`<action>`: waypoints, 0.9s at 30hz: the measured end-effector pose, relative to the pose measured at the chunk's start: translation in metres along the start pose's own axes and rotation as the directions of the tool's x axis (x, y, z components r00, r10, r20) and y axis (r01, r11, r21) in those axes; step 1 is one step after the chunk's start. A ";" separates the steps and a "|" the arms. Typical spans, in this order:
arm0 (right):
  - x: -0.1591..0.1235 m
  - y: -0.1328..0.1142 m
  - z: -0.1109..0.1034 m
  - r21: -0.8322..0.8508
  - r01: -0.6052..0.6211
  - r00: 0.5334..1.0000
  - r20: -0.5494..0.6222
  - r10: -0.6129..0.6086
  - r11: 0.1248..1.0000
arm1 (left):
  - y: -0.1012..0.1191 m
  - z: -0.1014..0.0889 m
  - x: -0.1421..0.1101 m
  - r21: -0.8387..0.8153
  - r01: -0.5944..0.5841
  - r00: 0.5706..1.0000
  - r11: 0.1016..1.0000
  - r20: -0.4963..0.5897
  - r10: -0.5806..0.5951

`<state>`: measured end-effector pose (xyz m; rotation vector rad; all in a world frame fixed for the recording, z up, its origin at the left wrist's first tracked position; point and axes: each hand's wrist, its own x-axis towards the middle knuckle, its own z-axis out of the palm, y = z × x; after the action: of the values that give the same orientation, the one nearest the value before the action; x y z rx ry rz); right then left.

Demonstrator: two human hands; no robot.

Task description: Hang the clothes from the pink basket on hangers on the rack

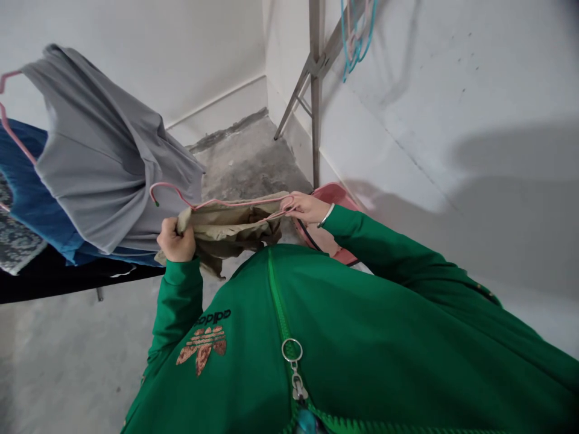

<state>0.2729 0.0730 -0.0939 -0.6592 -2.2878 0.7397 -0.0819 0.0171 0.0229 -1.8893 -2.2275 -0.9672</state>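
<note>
A khaki garment (233, 232) stretches between my hands in front of my chest, a pink clothes hanger (174, 186) running along its upper edge with the hook toward the left. My left hand (176, 241) is closed in a fist around the bunched left end of the cloth. At the other end, my right hand (308, 207), with a bangle at the wrist, pinches the hanger's end together with the garment's edge. Just beyond my left hand hangs a grey garment (104, 138) on another pink hanger (17, 137).
Blue (27, 172) and patterned (18, 238) garments hang at the left. A pink basin (337, 194) sits on the floor behind my right hand. A metal rack (315, 108) stands by the wall, with blue hangers (355, 51) on it.
</note>
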 end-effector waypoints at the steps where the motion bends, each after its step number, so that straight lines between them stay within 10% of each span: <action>1: 0.001 0.000 -0.001 0.000 -0.002 1.000 0.001 0.002 1.000 | 0.000 0.000 0.001 0.008 0.000 1.000 1.000 0.007 -0.001; 11: 0.012 0.002 -0.003 -0.032 -0.052 0.994 -0.102 0.049 0.998 | 0.012 0.009 0.000 0.030 0.129 0.991 0.991 -0.027 -0.128; 20: 0.013 0.003 0.009 0.342 -0.291 0.907 -0.199 0.371 0.894 | 0.008 0.008 -0.001 -0.016 0.112 0.994 0.994 0.010 -0.112; 27: 0.023 0.000 -0.007 0.176 -0.286 0.915 -0.243 0.323 0.942 | -0.005 0.015 -0.007 0.028 0.043 0.993 0.999 -0.111 -0.040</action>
<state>0.2619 0.0889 -0.0799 -1.0021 -1.8893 0.8835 -0.0796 0.0182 0.0053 -1.7394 -2.2137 -1.0109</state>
